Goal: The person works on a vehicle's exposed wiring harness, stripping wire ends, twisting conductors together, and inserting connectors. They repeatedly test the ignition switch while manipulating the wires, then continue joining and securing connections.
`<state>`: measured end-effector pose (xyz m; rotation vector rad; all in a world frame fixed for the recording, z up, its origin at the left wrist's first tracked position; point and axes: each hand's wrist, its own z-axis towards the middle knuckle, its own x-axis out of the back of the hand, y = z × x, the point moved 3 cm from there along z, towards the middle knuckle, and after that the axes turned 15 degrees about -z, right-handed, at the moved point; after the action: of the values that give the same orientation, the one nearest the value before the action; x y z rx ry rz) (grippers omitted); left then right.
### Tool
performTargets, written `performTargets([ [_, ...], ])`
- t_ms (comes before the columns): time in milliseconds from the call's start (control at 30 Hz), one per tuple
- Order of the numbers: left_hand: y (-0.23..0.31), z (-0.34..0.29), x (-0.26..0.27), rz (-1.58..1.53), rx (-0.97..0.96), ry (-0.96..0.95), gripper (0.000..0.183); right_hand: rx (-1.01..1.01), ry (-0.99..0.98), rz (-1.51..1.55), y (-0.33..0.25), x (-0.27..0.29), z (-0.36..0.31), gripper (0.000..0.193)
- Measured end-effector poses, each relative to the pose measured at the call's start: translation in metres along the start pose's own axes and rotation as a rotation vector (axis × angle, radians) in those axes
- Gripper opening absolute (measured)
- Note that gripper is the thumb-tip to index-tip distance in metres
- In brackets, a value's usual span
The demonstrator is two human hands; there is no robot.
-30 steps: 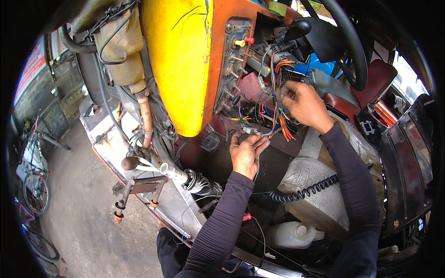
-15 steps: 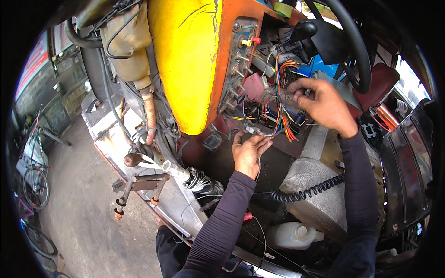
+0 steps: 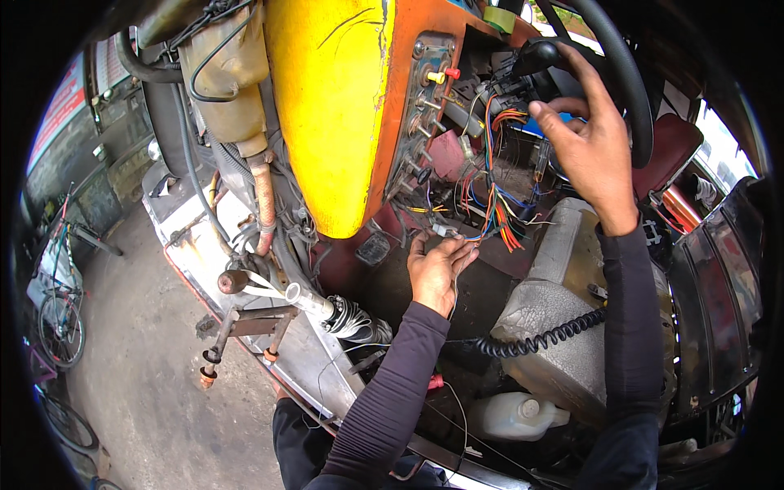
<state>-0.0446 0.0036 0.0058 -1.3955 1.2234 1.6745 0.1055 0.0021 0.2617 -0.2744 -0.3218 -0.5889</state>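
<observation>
My left hand [image 3: 435, 276] is closed in a pinch on a thin wire below the dash, beside a pale plug connector [image 3: 443, 231]. A white length of the wire trails down past the fingers. Just right of it hangs a loose bundle of coloured wires [image 3: 495, 214] with orange and red ends. Raised near the steering wheel [image 3: 635, 90], my right hand [image 3: 590, 139] has its fingers apart and nothing in it. Its index finger reaches up to the black knob of the column lever [image 3: 536, 55]; whether it touches the knob I cannot tell.
A yellow and orange dash panel [image 3: 327, 106] carries a row of toggle switches [image 3: 423, 114]. Below lie a grey box-shaped cover [image 3: 547, 314], a black coiled cord [image 3: 543, 339] and a whitish jug [image 3: 514, 415]. Bicycles [image 3: 64, 306] stand on the concrete floor at far left.
My right hand has risen from beside the wire bundle toward the column lever, its fingers spreading. My left hand stays nearly where it was, still pinching the wire.
</observation>
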Motion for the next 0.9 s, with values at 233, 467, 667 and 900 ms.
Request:
performTargets([
  [233, 0.0, 0.0, 0.002, 0.006, -0.006, 0.001, 0.046, 0.188, 0.147, -0.031, -0.003, -0.012, -0.004, 0.052],
  [467, -0.001, 0.003, -0.002, 0.004, -0.012, 0.0, 0.048, 0.155, 0.188, -0.072, -0.001, -0.011, 0.01, 0.044],
  [667, 0.009, -0.006, 0.003, -0.001, -0.057, 0.002, 0.048, 0.087, 0.134, -0.093, -0.004, -0.012, 0.015, 0.043],
  [900, -0.011, -0.001, 0.0, -0.022, 0.008, 0.043, 0.06, 0.085, 0.09, -0.135, 0.012, -0.013, 0.025, 0.041],
])
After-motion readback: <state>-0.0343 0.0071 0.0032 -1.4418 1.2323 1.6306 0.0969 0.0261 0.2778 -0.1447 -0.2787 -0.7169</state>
